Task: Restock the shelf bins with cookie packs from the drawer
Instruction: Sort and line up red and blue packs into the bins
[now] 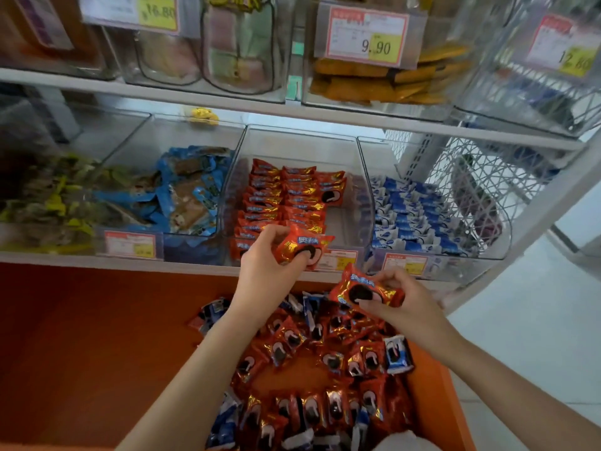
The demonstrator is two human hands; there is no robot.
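Red bin point(364, 190) is maybe two-thirds stocked, right side still bare; drawer point(435, 385) has loads of packs left, so plenty to go; left hand point(263, 271) pinches a red pack point(300, 247) at the bin's front lip; right hand point(400, 301) holds another pack point(364, 289) just above the drawer.

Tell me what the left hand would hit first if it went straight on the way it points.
Likely the rows of red packs in the middle clear bin; the left hand, holding a red pack, points at them; depth is unclear.
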